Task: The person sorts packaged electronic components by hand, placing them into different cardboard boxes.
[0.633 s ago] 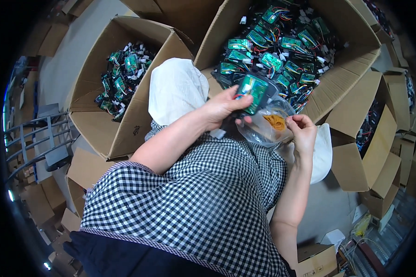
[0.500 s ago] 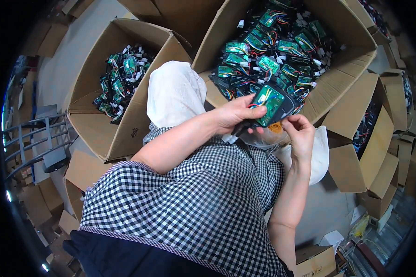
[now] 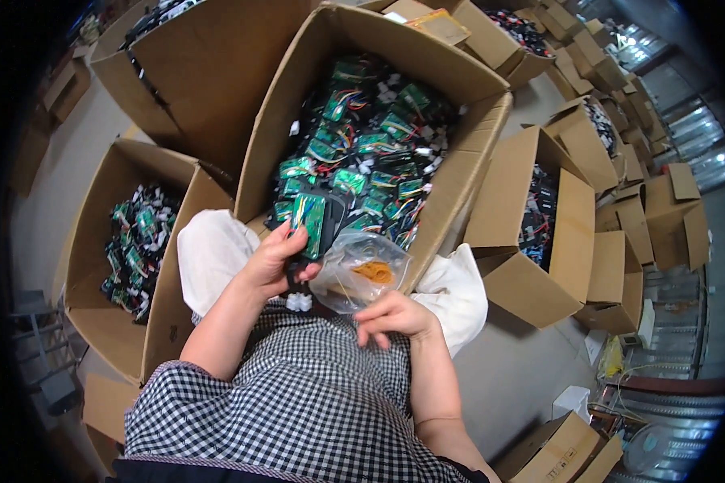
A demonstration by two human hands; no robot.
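Note:
My left hand (image 3: pixel 275 259) grips a circuit board module (image 3: pixel 309 224), a green board with coloured wires on a black housing. A white connector (image 3: pixel 300 302) hangs below that hand. Beside the module, a clear plastic bag (image 3: pixel 338 282) rests at my lap with a bundle of orange rubber bands (image 3: pixel 374 272) inside. Just below the bag is my right hand (image 3: pixel 399 318), its fingers loosely bent and apart, with nothing visible in them. Beyond my hands, a large cardboard box (image 3: pixel 459 177) holds many similar modules (image 3: pixel 350 181).
To the left stands a smaller cardboard box (image 3: pixel 97 330) with more boards. Several open cartons (image 3: pixel 568 241) line the right side, some containing dark parts. A tall carton (image 3: pixel 193 72) stands at the far left. My covered knees (image 3: pixel 216 253) flank the large box.
My view has shifted, so the boxes appear further left. My right hand has moved away from the module, back below the bag. The bag shows more fully; the left hand keeps its hold.

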